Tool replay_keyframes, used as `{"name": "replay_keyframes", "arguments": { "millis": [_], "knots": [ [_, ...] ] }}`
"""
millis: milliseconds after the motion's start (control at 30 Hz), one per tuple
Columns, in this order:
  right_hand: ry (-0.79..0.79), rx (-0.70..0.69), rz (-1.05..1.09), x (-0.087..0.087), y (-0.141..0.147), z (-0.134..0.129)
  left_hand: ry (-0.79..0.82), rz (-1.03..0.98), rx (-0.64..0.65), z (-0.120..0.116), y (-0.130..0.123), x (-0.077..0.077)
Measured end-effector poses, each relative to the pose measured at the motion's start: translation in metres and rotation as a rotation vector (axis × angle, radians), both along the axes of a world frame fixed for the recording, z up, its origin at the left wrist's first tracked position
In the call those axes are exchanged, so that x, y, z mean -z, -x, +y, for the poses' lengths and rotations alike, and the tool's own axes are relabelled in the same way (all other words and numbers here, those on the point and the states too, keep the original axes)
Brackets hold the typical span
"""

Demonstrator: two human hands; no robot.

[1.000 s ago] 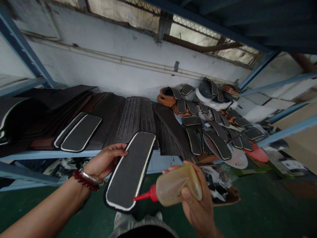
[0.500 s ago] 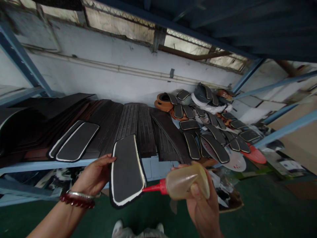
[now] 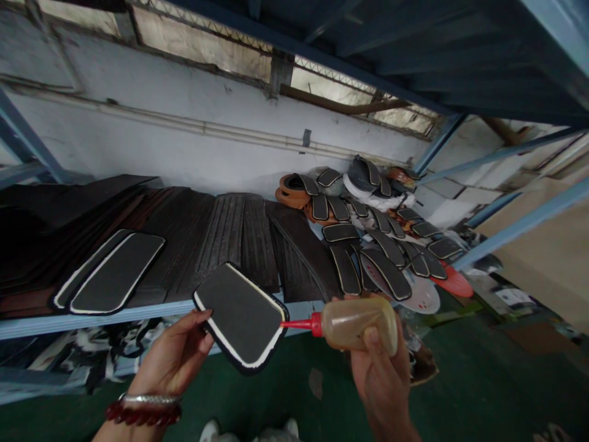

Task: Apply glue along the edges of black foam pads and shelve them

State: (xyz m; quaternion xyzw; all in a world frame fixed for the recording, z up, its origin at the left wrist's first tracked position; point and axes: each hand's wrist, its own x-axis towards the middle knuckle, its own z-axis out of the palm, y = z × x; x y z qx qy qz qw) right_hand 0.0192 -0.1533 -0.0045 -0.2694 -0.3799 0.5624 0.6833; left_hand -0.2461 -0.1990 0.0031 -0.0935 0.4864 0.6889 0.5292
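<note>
My left hand [image 3: 179, 350] pinches the left edge of a dark grey panel [image 3: 243, 316] with rounded corners, a black border and a pale strip along its rim. The panel is tilted above the floor, in front of the shelf. In my right hand [image 3: 380, 368] is a translucent squeeze bottle [image 3: 356, 323] of yellowish liquid, lying nearly level. Its red nozzle [image 3: 297, 324] points left, and the tip meets the pale strip at the panel's right corner. Two similar panels [image 3: 118, 273] lie overlapping on the shelf to the left.
Stacks of dark sheets [image 3: 221, 233] cover the blue metal shelf [image 3: 151, 310]. On the right, several bordered panels [image 3: 386, 273] rest over rolls and bags. A blue upright [image 3: 519, 227] stands at the right, and an upper shelf [image 3: 414, 67] hangs overhead. Below is the green floor [image 3: 322, 411].
The held panel has turned anticlockwise, its lower right corner swinging up and right. The bottle has risen slightly and shifted right, its tip staying at that corner. The view has shifted a little right.
</note>
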Motion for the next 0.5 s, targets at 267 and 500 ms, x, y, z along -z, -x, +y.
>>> {"name": "replay_keyframes", "arguments": {
  "millis": [267,500],
  "knots": [
    [0.03,-0.008,-0.03,0.012,0.001,-0.005,-0.022,-0.012,0.0,0.006,0.002,0.011],
    [0.041,-0.083,0.015,0.019,0.005,-0.014,-0.004,-0.013,-0.045,0.008,0.0,0.013]
  ]
}}
